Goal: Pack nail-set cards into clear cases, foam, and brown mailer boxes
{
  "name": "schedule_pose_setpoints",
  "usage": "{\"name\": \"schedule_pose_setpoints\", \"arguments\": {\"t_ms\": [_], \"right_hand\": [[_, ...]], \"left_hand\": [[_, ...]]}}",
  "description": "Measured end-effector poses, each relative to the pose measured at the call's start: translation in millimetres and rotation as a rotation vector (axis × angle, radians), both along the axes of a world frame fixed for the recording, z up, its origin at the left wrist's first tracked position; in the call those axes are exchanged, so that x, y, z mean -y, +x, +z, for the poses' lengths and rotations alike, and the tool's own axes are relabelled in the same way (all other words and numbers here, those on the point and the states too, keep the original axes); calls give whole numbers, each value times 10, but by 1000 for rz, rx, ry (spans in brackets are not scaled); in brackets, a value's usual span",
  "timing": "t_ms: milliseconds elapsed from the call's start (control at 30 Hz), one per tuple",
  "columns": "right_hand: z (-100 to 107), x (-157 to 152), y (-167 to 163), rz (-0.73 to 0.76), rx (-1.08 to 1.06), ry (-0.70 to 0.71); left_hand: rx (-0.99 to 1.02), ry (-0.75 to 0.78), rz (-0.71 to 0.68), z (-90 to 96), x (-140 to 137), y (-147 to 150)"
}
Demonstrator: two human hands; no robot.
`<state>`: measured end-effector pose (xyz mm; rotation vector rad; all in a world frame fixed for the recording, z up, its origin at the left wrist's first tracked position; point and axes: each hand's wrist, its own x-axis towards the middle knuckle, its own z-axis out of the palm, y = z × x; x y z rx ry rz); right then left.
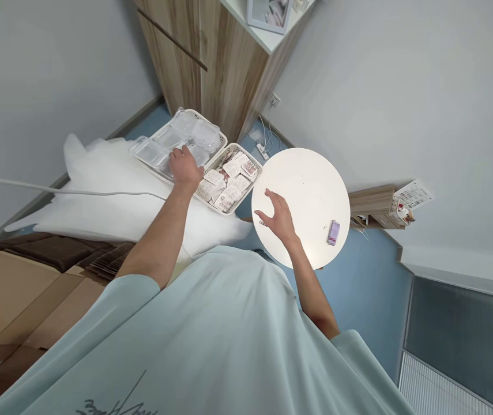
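Note:
My left hand [184, 170] is over a white basket [224, 140] of clear plastic bags [170, 138], its fingertips bent down onto the bags and its thumb spread to the side. I see nothing gripped in it. Beside it, a second white basket [258, 180] holds several small printed cards [231, 181], some with small dark items on them. My right hand [278, 216] hovers over the left part of a round white table [311, 178], thumb and fingers apart and nothing between them. Just below its thumb lies a small dark item [263, 223], too small to name.
A purple, pixelated object [333, 232] lies on the table's right side. White foam wrap [112, 207] and cardboard boxes [21, 294] are at the left. A wooden cabinet [229, 69] stands behind the baskets; a power strip [262, 151] lies on the floor.

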<state>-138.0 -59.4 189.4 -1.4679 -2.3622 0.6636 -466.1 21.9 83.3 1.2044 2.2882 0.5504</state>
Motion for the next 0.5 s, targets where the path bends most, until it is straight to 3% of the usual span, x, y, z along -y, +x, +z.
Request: {"name": "schedule_pose_setpoints", "arguments": {"t_ms": [133,300,500], "right_hand": [[-8,53,62,3,-9,-1],[-15,78,120,4,-57,-46],[0,18,301,-35,-115,-42]], "left_hand": [[42,10,24,42,62,52],[159,199,60,151,180,329],[307,339,-213,439,488,1074]]}}
